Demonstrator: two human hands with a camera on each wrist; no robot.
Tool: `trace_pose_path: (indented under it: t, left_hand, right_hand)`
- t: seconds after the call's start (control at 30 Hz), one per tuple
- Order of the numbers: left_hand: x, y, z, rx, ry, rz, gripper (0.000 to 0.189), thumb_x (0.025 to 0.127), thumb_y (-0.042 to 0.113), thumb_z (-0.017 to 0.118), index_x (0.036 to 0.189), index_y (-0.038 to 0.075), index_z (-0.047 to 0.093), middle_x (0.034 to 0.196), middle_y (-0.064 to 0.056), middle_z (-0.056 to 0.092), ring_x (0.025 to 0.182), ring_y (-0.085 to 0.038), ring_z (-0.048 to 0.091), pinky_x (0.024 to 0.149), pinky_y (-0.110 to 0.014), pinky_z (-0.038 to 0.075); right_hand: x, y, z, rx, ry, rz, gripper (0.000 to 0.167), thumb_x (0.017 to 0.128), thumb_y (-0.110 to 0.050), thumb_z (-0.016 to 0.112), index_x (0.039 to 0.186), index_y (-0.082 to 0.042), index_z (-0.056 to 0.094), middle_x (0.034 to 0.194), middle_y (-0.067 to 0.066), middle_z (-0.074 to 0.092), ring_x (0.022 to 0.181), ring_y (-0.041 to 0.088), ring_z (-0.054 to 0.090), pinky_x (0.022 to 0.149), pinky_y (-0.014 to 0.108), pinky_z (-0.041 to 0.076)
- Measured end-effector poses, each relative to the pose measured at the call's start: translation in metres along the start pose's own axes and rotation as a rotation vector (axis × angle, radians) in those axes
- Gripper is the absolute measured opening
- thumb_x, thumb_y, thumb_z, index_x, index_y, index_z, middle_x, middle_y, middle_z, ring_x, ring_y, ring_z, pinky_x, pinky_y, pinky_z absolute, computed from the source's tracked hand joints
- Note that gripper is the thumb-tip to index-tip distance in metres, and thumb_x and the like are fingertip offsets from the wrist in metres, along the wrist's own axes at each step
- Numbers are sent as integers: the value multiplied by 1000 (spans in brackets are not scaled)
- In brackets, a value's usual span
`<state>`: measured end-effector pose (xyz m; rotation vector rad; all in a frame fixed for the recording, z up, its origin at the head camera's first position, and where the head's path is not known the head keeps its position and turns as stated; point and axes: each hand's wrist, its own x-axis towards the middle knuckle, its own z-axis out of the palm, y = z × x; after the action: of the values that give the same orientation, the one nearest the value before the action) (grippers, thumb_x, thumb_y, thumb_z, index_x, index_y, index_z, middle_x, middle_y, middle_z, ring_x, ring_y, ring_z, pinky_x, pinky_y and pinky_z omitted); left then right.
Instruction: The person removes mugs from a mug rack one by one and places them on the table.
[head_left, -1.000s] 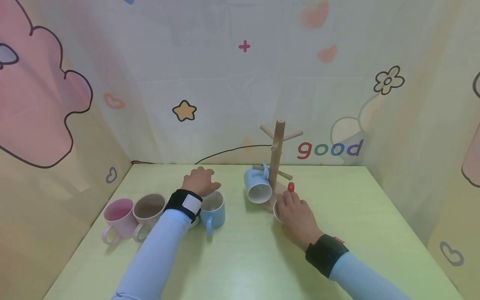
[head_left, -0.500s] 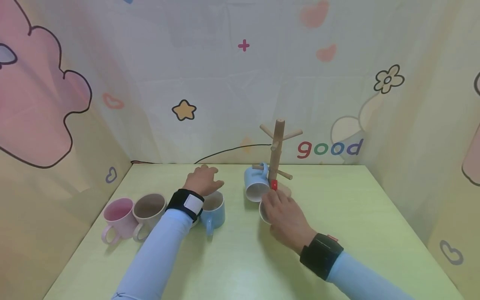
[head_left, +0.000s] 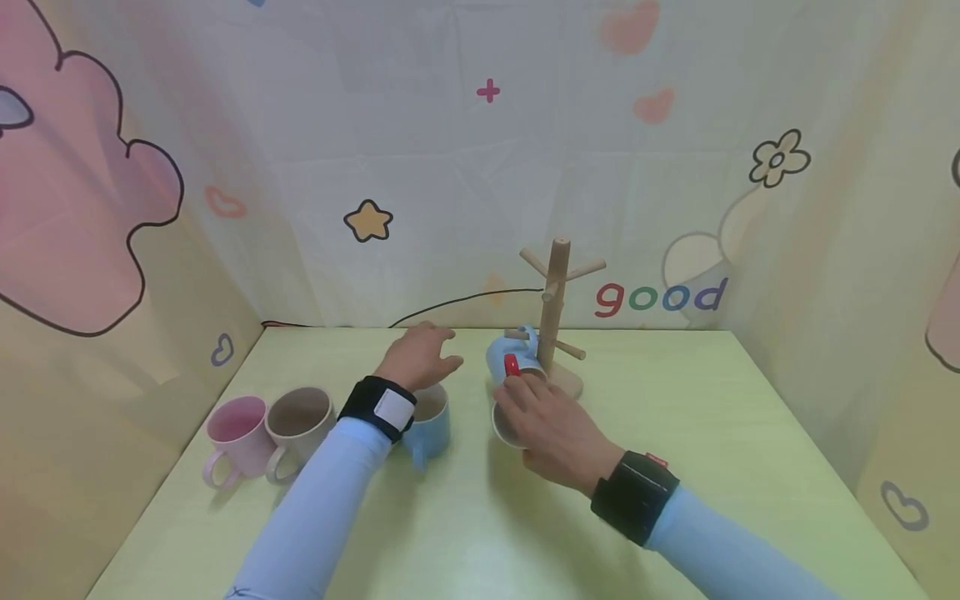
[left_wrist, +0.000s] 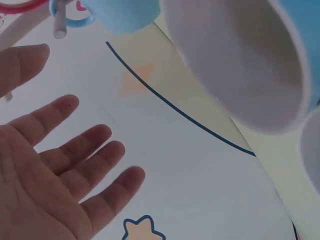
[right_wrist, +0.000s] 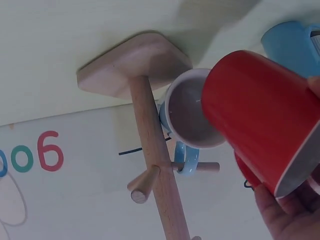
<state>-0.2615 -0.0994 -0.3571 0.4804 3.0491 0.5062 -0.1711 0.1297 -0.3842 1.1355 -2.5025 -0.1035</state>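
My right hand (head_left: pixel 558 429) grips a red mug (right_wrist: pixel 260 115) with a white inside, tilted on its side. In the head view only its rim and red handle show past the fingers. Left of the wooden mug tree (head_left: pixel 552 321), a light blue mug (head_left: pixel 501 358) hangs by its handle on a low peg, partly behind the red mug. My left hand (head_left: pixel 417 357) is held over the back of another blue mug (head_left: pixel 427 437) standing on the table. In the left wrist view its fingers (left_wrist: pixel 107 192) are spread and relaxed, with nothing between them.
A pink mug (head_left: pixel 243 442) and a whitish mug (head_left: pixel 298 421) stand side by side on the left of the pale green table (head_left: pixel 465 533). The tree's upper pegs (head_left: pixel 585 271) hold nothing. A printed curtain (head_left: pixel 450 167) hangs behind the table.
My right hand has carried the red mug leftward, from the front of the tree's base to in front of the hanging blue mug. My left hand has shifted slightly right and away.
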Motion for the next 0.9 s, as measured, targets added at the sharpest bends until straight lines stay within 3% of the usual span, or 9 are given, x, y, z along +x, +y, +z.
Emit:
trace_pose_path:
  t: [0.2, 0.37, 0.57, 0.9]
  left_hand:
    - [-2, 14, -3, -14, -35, 124, 51, 94, 26, 68, 140, 7, 55, 142, -16, 51, 130, -31, 49, 107, -45, 40]
    - [-4, 25, -4, -38, -104, 225, 48, 93, 13, 69, 140, 12, 57, 142, -10, 53, 133, -27, 47, 109, -43, 38]
    - [-6, 34, -7, -50, -174, 296, 43, 92, -1, 65, 133, 12, 64, 134, -6, 60, 125, -24, 54, 107, -41, 40]
    - [-9, 41, -6, 9, -177, 385, 34, 90, -6, 63, 116, 13, 74, 109, 0, 69, 101, -20, 59, 94, -33, 47]
  right_hand:
    - [7, 3, -1, -16, 5, -72, 81, 65, -25, 91, 133, -7, 51, 127, 11, 54, 117, 29, 52, 101, 41, 46]
    - [10, 6, -1, 17, -15, -107, 84, 63, -23, 93, 134, -7, 51, 128, 10, 54, 119, 28, 51, 104, 42, 44]
    - [12, 7, 1, 16, -30, -152, 80, 63, -22, 93, 131, -8, 52, 125, 9, 54, 118, 27, 50, 102, 42, 45]
    - [13, 9, 2, -16, -79, -197, 80, 66, -21, 92, 133, -9, 52, 128, 7, 53, 119, 24, 49, 103, 38, 45]
